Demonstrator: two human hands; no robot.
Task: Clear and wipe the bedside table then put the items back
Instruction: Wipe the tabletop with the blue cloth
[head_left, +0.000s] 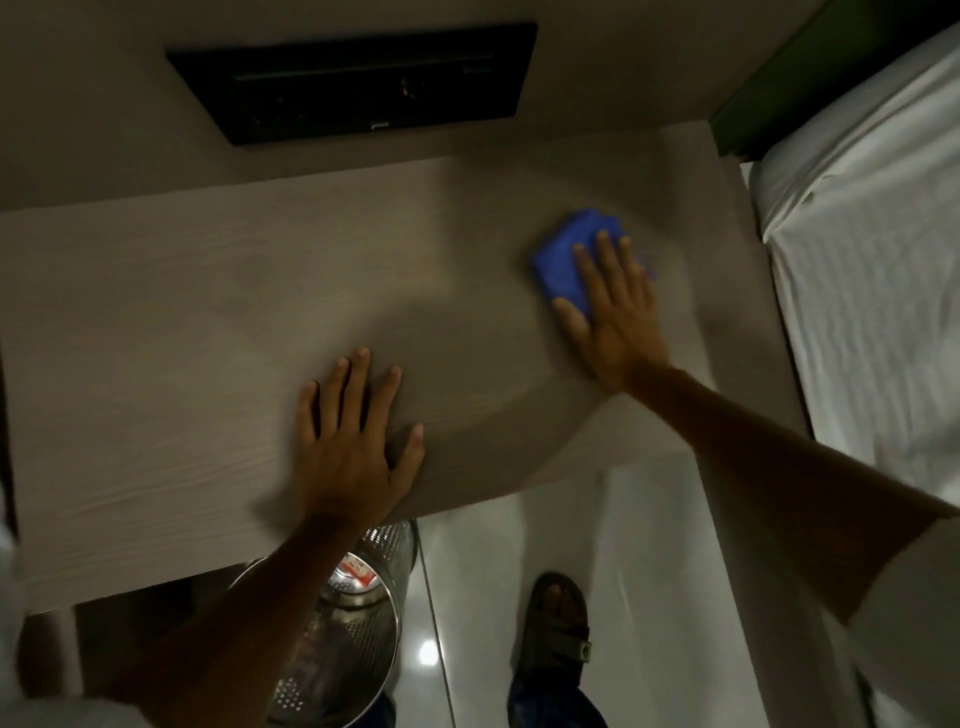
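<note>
While the bedside table (156, 322) lies bare | head view: right hand (613, 312) flat, fingers spread, pressing blue cloth (561, 265) near the far right corner | left hand (353, 436) open, palm down at the near edge | cloth likely soft, light, pins best under the palm.

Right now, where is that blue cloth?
In the head view, the blue cloth lies flat on the bedside table, toward its right side near the bed, pressed under the right hand.
</note>
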